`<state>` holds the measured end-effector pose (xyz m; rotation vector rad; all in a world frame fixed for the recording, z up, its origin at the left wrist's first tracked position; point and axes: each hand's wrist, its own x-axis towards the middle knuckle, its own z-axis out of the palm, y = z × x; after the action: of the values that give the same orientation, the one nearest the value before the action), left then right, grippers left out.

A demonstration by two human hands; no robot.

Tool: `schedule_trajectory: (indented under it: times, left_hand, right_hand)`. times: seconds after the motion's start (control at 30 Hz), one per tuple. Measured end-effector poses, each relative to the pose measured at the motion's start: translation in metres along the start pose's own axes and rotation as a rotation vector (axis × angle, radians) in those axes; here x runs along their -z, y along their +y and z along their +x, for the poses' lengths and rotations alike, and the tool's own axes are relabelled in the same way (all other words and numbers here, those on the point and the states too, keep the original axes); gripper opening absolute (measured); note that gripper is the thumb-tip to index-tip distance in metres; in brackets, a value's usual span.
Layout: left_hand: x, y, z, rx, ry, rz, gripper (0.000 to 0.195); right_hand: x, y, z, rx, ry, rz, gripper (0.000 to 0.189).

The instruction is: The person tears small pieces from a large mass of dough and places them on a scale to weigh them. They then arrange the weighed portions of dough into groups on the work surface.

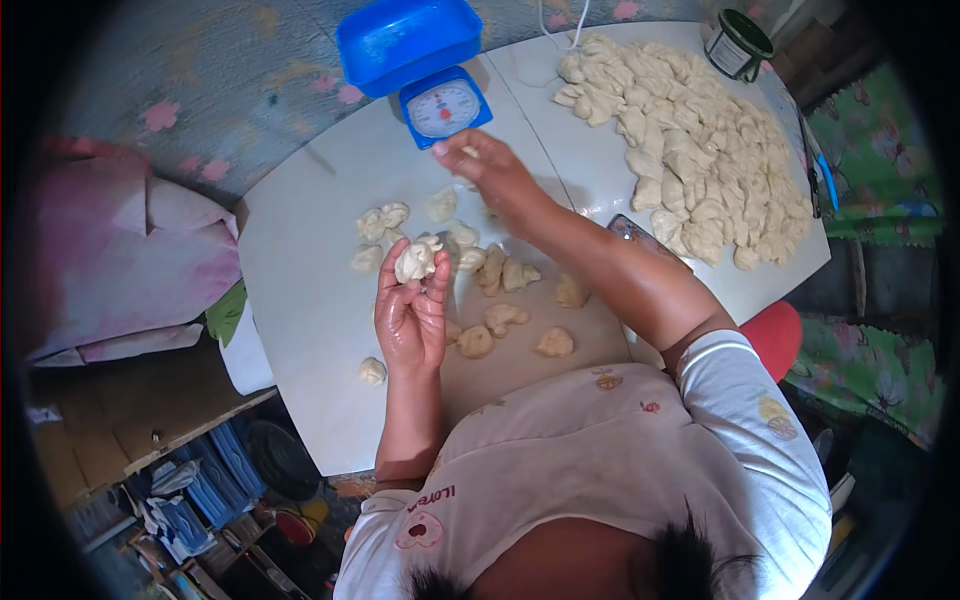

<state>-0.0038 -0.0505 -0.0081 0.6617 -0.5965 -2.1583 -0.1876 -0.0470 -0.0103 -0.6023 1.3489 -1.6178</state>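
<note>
A lump of pale dough [416,259] sits in the raised fingers of my left hand [415,315], above the white table [315,270]. My right hand [480,161] is farther forward, just in front of the blue kitchen scale [445,107], its fingers bent around a small pale bit that looks like dough. Several loose dough pieces [517,274] lie around and beneath my hands; single ones rest at the near left [372,371] and near my chest [555,342]. A large heap of dough pieces [705,150] covers the table's right part.
A blue plastic tub [409,41] stands behind the scale. Beside my right forearm lies a phone-like flat object [637,234]. A dark green bucket [739,45] stands at the back right, with a blue-handled tool [827,181] by the right edge. Pink cloth [135,225] is at left.
</note>
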Motion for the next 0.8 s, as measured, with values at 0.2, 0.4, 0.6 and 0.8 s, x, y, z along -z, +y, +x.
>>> schedule_trajectory:
  times: [0.2,0.4,0.6,0.8]
  left_hand:
    - [0.023,0.016,-0.012,-0.155,-0.028,0.037,0.032]
    - [0.015,0.025,-0.015,-0.258,0.16,0.189,0.034]
    - [0.004,0.002,-0.012,-0.152,-0.061,0.203,0.037]
    - [0.01,0.007,0.002,-0.074,-0.101,0.303,0.015]
  right_hand:
    - [-0.059,0.02,0.009,-0.003,-0.313,0.18,0.039]
    - [-0.07,-0.014,-0.012,-0.039,-0.741,0.19,0.034]
    - [-0.032,-0.017,-0.028,0.374,-0.7,-0.66,0.025]
    - [0.006,-0.023,-0.032,-0.161,-0.589,0.02,0.032]
